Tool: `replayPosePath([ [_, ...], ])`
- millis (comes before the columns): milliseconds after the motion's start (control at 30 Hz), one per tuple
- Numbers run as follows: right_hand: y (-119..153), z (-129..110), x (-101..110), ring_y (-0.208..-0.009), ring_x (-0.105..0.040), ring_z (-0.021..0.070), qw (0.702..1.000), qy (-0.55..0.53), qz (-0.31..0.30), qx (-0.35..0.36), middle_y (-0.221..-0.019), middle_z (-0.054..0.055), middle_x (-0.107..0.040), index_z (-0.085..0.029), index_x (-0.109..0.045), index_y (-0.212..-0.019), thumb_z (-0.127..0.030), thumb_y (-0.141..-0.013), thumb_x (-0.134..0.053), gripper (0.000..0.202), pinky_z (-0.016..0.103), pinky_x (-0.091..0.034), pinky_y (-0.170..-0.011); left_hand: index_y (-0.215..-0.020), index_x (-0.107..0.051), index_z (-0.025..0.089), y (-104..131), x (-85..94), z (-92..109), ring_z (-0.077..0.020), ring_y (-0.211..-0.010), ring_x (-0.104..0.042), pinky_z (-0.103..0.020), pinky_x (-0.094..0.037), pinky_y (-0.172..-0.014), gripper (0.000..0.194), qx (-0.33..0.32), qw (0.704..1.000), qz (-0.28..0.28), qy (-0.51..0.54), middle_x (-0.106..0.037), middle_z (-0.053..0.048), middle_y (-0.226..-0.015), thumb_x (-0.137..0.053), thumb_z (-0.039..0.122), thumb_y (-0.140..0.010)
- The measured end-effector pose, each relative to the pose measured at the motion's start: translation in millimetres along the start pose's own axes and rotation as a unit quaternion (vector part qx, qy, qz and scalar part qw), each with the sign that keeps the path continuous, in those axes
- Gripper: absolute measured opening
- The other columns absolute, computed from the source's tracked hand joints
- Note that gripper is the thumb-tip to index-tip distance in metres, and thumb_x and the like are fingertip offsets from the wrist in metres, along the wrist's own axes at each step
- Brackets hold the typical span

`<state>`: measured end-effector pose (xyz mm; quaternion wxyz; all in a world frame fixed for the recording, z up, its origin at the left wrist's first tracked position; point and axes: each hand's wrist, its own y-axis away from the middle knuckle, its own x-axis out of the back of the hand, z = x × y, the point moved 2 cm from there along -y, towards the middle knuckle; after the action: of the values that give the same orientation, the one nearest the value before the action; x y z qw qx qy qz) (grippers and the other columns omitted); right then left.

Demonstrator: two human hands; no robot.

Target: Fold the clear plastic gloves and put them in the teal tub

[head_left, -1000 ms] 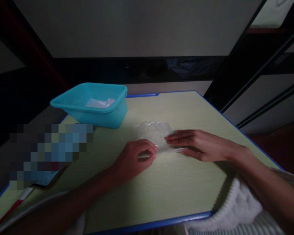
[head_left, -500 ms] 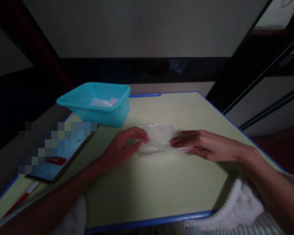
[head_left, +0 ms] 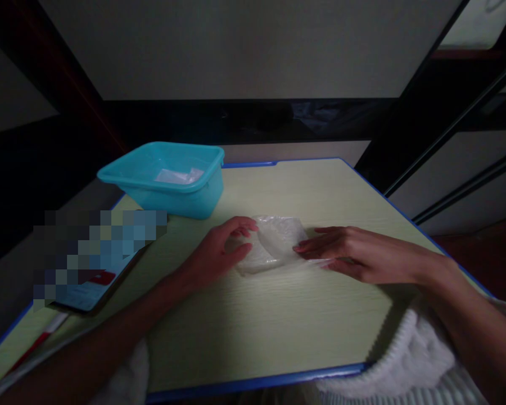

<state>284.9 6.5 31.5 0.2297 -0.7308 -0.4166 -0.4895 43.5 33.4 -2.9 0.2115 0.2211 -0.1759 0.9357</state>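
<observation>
A clear, crinkled plastic bag (head_left: 276, 244) lies flattened on the table in front of me. At its left end is my left hand (head_left: 221, 244), with curved fingers and the thumb held apart; the fingertips reach over the bag's edge. From the other side my right hand (head_left: 354, 253) has the bag's right corner pinched between thumb and fingers, and the plastic stretches towards it. The other right fingers rest over the bag's right end. Whether anything is inside the bag I cannot tell.
A turquoise plastic basket (head_left: 213, 194) with clear plastic packets (head_left: 177, 176) in it stands at the back left. A phone (head_left: 105, 287), partly pixelated, lies at the left beside a red and white cable (head_left: 46, 332). Blue edging (head_left: 253, 385) runs round the pale table (head_left: 257, 332).
The bag has shifted slightly towards me and its surface folds differently. My left hand has moved a little to the right; its thumb lies over the bag. My right hand has dropped slightly.
</observation>
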Motion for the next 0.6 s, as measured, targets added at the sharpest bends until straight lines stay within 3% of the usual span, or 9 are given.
replayPosePath([
  [200,1.1,-1.4,-0.2,-0.114,-0.054,0.0207,1.0,0.011,0.005,0.007,-0.118,0.011,-0.062,-0.01,-0.063,-0.112,-0.018,-0.091,-0.042,0.03,0.039,-0.042,-0.099,-0.123,-0.046,0.013,1.5,-12.7,4.2,-0.021,-0.127,-0.039,-0.034,-0.027,-0.107,0.044,0.007,0.996,-0.091,-0.014,-0.046,-0.012,-0.135,-0.05,0.021,-0.08],
  [367,-2.2,-7.3,0.5,-0.11,-0.056,0.0218,1.0,0.015,0.021,0.017,-0.114,0.01,-0.064,-0.012,-0.062,-0.114,-0.016,-0.091,-0.042,0.031,0.04,-0.044,-0.096,-0.128,-0.04,0.013,2.0,-19.7,5.8,-0.0203,-0.127,-0.038,-0.036,-0.026,-0.108,0.045,-0.014,0.992,-0.127,-0.025,-0.043,-0.013,-0.136,-0.043,0.02,-0.084],
  [600,-3.5,-13.5,-1.5,-0.116,-0.051,0.0216,0.999,0.027,0.019,0.025,-0.124,0.006,-0.059,-0.019,-0.05,-0.129,-0.008,-0.086,-0.045,0.045,0.039,-0.04,-0.099,-0.126,-0.039,0.014,2.0,-19.5,5.1,-0.0216,-0.127,-0.038,-0.037,-0.03,-0.104,0.045,0.002,0.993,-0.121,-0.001,-0.042,-0.012,-0.136,-0.043,0.017,-0.081],
])
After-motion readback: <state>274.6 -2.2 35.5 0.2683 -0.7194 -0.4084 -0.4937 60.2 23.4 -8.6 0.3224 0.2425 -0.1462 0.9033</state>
